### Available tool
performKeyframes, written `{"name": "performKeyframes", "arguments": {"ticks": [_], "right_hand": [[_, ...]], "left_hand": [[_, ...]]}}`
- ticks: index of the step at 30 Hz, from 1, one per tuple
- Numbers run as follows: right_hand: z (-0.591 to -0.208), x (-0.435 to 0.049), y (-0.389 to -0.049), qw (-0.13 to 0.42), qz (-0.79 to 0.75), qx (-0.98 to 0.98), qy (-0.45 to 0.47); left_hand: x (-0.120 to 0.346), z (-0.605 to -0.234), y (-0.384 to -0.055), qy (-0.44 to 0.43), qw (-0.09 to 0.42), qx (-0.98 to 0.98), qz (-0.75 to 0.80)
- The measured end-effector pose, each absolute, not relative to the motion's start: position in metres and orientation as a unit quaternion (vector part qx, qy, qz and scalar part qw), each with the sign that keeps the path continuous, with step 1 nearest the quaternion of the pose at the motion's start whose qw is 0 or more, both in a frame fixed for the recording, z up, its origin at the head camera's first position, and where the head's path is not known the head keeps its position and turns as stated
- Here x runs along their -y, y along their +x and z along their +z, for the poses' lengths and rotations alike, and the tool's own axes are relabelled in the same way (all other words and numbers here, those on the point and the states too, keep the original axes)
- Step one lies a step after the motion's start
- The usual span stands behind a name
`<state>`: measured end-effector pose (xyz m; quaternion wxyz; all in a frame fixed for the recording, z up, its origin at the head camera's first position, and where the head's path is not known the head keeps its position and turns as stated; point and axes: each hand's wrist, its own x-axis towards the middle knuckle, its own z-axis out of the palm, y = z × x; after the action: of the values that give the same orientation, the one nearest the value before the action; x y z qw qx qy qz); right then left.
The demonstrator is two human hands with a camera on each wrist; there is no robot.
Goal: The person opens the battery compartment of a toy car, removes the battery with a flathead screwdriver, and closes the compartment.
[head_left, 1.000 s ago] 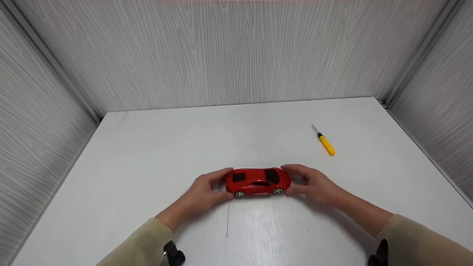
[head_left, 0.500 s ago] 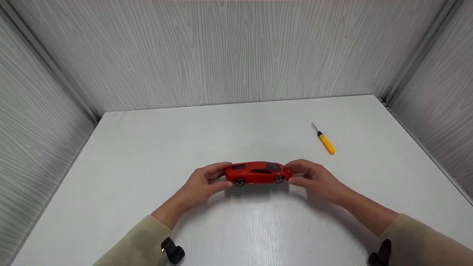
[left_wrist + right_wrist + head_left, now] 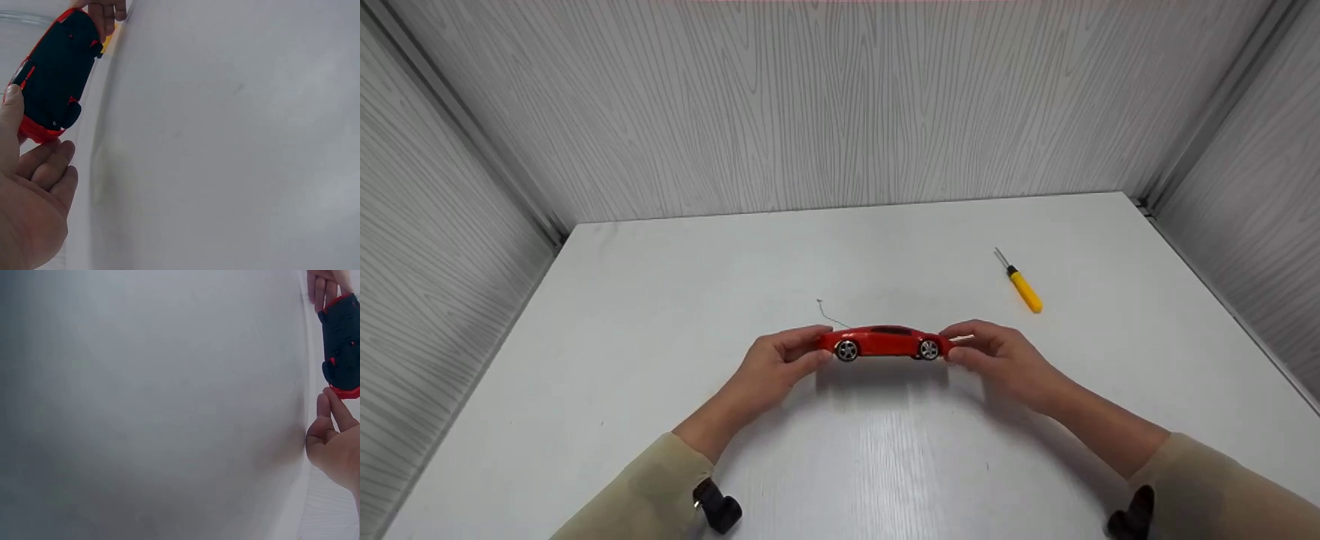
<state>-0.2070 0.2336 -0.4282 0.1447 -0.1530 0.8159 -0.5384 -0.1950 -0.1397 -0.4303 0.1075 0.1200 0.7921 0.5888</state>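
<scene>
Between both hands a red toy car [image 3: 889, 343] is held above the white tabletop, its side with two silver wheels toward me. The left hand [image 3: 772, 371] grips its rear end between thumb and fingers. At the front end, the right hand [image 3: 1001, 364] pinches it the same way. A thin dark wire [image 3: 830, 316] sticks up from the car's rear, with a small tip. The black underside [image 3: 62, 64] of the car shows in the left wrist view, and the right wrist view also shows this underside [image 3: 341, 340].
A screwdriver [image 3: 1024, 290] with a yellow handle lies on the tabletop [image 3: 697, 285] at the back right. Grey wood-grain panels [image 3: 840, 105] stand behind the table and on both sides.
The car has been raised off the table and rolled from showing its roof to showing its side. The wire, earlier hanging toward me, now points up and away. Both hands keep their hold.
</scene>
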Motion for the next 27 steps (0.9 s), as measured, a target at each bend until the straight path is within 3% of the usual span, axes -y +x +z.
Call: {"name": "performKeyframes", "arguments": {"ticks": [27], "right_hand": [[-0.4277,-0.2312,-0.2124,0.140,-0.548,-0.808,-0.168]], "left_hand": [[0.1319,-0.4249,-0.1982,0.078,0.089,-0.779,0.616]]}}
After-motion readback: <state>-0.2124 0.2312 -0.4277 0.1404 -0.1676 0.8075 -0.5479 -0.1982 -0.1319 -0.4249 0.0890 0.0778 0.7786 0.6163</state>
